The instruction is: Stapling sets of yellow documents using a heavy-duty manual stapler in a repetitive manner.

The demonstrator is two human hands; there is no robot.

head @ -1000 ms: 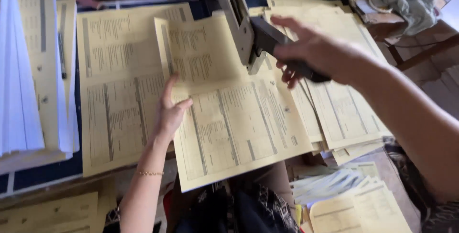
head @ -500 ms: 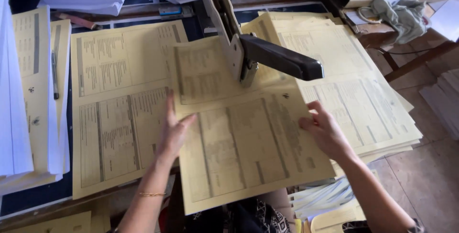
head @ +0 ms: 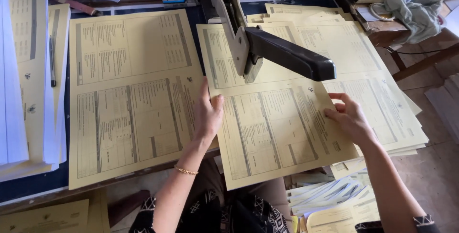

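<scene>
Both hands lie flat and open, gripping nothing. Her left hand presses palm-down on the left edge of a large pale-yellow printed paper sheet, just below and to the left of the long-arm metal stapler with a black handle. Her right hand rests with spread fingers on the same sheet's right edge, below the tip of the stapler's handle. That sheet runs under the stapler's head and hangs past the near edge of the dark tabletop toward her lap.

Left of the stapler lies a second stack of yellow printed sheets, its right edge touching the left hand. Right of the stapler, a spread pile of more yellow sheets sits partly beneath the pressed one. Far left of the stapler stand white paper stacks with a dark pen lying on yellow pages beside them. Beyond the stapler to the right, a crumpled grey-green cloth rests on a wooden ledge.
</scene>
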